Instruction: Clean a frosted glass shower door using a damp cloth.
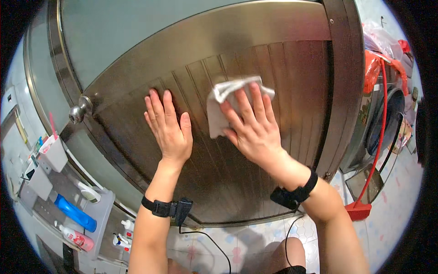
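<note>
A brown metal door [212,178] with a grooved lower panel fills the middle of the view. My left hand [169,130] lies flat against that panel, fingers pointing up and nothing under them that I can see. To its right, my right hand [255,126] presses a white cloth [217,120] onto the panel with spread fingers. Folded edges of the cloth stick out above the fingertips, slightly blurred. Both wrists wear black straps with small devices and cables. A round metal doorknob [81,109] sits left of my left hand.
At left, a grey shelf [102,212] holds a blue bottle [75,212] and a pink-and-white bottle [78,238], with white cups [54,154] above. On the right stand a red broom [359,209], a dustpan [366,183] and a front-loading washing machine [385,120] topped with plastic bags [381,41].
</note>
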`<action>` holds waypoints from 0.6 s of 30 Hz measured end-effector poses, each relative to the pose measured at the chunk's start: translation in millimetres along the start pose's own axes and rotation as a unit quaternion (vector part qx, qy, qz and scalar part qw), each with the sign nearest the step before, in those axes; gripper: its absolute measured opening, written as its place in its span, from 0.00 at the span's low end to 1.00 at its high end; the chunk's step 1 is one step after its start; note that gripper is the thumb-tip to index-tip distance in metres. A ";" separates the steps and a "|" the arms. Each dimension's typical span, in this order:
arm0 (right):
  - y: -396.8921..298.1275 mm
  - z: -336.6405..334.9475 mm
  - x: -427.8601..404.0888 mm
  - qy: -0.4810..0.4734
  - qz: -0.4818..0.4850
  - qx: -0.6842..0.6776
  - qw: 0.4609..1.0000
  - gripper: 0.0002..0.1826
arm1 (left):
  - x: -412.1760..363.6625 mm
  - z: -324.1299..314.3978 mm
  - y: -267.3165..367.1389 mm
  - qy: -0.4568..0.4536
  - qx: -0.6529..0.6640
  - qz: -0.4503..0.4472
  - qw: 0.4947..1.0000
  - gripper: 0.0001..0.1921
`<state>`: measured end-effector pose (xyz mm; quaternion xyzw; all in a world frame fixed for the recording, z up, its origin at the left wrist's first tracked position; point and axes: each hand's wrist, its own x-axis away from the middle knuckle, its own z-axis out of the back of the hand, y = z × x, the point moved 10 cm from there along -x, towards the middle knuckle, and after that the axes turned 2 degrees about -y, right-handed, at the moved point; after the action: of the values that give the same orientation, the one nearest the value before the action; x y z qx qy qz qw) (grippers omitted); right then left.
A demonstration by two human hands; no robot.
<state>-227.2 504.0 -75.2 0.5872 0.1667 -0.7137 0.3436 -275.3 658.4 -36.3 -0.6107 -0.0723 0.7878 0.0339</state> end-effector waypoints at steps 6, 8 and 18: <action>-5.3 -39.8 148.6 -0.066 -0.018 0.014 0.998 0.24 | 1.3 -4.5 7.6 0.016 -0.006 -0.006 1.000 0.31; -7.6 -48.1 198.1 -0.070 -0.016 0.009 0.997 0.23 | 1.1 -2.1 7.1 0.017 -0.012 -0.010 1.000 0.31; 14.0 -34.1 186.4 -0.130 -0.114 -0.010 0.985 0.34 | 3.9 -2.9 6.3 0.026 -0.032 -0.001 0.999 0.29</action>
<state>-206.8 461.0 -259.2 0.4628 0.1934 -0.8168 0.2851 -273.3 652.9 -41.7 -0.6317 -0.0967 0.7689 0.0170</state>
